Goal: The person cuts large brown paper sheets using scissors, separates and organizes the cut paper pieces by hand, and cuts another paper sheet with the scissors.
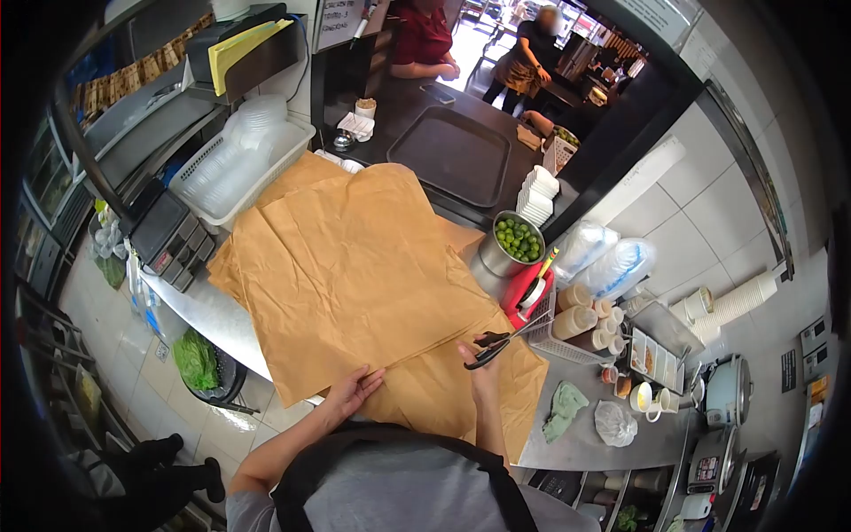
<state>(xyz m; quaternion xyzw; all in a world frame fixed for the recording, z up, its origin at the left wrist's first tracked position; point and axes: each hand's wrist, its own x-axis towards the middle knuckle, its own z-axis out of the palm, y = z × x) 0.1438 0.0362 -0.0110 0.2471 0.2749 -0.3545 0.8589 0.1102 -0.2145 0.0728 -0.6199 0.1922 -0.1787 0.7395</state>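
Note:
A large sheet of brown paper [346, 275] covers the counter in front of me, with more brown paper [425, 390] beneath and nearer to me. My left hand [356, 388] rests at the near edge of the upper sheet, fingers stretched out along it. In my right hand [481, 371] is a pair of black-handled scissors [490, 348], blades pointing right, above the paper's right side. The right hand's fingers are partly hidden by the handles. Close to the blades stands a red tape dispenser [525, 297].
A metal pot of green limes [519, 241] and a basket of cups [581, 324] stand right. A green cloth [565, 410] and plastic bag [615, 423] lie nearby. Left is a basket of clear plastic containers [239, 160]. Beyond lies a black tray [452, 155]; people stand past the opening.

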